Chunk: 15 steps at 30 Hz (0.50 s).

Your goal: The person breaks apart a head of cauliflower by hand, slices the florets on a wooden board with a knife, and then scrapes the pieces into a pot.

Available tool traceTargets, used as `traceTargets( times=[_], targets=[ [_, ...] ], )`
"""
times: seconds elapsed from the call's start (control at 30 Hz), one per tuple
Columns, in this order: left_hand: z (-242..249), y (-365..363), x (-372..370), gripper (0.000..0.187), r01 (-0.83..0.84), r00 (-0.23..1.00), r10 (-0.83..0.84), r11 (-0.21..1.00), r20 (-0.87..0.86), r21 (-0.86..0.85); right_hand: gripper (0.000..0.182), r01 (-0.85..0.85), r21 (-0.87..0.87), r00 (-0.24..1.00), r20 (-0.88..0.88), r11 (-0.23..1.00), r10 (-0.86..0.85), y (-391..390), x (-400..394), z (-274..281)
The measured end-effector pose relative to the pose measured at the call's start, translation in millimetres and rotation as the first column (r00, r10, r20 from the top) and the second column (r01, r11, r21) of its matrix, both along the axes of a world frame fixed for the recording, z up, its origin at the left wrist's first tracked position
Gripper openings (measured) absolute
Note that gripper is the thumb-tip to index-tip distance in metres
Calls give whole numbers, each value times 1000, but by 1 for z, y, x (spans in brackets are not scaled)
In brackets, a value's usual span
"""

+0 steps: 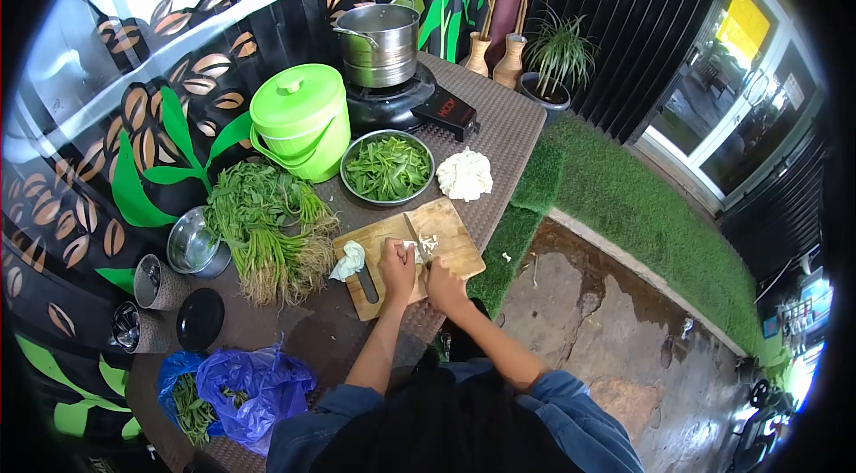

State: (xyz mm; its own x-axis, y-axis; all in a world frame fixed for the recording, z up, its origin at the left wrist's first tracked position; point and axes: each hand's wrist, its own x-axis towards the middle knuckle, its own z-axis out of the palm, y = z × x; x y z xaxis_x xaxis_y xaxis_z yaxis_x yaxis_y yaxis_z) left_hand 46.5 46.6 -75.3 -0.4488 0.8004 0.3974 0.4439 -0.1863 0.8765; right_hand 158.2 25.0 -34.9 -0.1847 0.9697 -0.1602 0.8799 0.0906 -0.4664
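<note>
My right hand (pixel 445 286) is closed around the handle of a knife (pixel 413 229), its blade pointing away from me over a wooden cutting board (pixel 460 246). Beside the blade, my left hand (pixel 397 270) has its fingers curled onto a white piece (pixel 417 252) that looks like oyster mushroom, mostly hidden by the fingers. Small white cut strips (pixel 430 244) lie just right of the knife. A pale crumpled clump (pixel 349 261) rests at the board's left end. Past the board sits a larger white frilly pile (pixel 465 174), beside a metal bowl (pixel 346 172) of cut green leaves (pixel 389 168).
Rooted leafy greens (pixel 276 232) lie left of the board, near an empty-looking metal bowl (pixel 198 243). Behind stand a lidded green bucket (pixel 303 125) and a steel pot (pixel 381 45) on a burner (pixel 383 107). Blue plastic bags (pixel 259 393) sit at the near left. The table edge (pixel 517 172) runs along the right.
</note>
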Motion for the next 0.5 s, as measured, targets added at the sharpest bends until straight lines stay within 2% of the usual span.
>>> traceTargets(
  times=[0.17,0.33,0.4,0.5],
  targets=[
    [5,-4,1,20,-8,1000,9,999,14,-34,35,-49,14,998,26,999,48,17,6,23],
    [7,-3,1,19,-14,999,15,1000,49,-25,29,10,70,997,70,997,-15,-20,-9,-3],
    [5,0,1,20,-16,999,16,1000,39,2,24,37,240,993,96,970,-62,-22,-10,-17],
    [-2,-1,-2,22,-18,1000,18,1000,21,1,30,-5,181,996,84,983,-10,-16,2,-8]
  ],
)
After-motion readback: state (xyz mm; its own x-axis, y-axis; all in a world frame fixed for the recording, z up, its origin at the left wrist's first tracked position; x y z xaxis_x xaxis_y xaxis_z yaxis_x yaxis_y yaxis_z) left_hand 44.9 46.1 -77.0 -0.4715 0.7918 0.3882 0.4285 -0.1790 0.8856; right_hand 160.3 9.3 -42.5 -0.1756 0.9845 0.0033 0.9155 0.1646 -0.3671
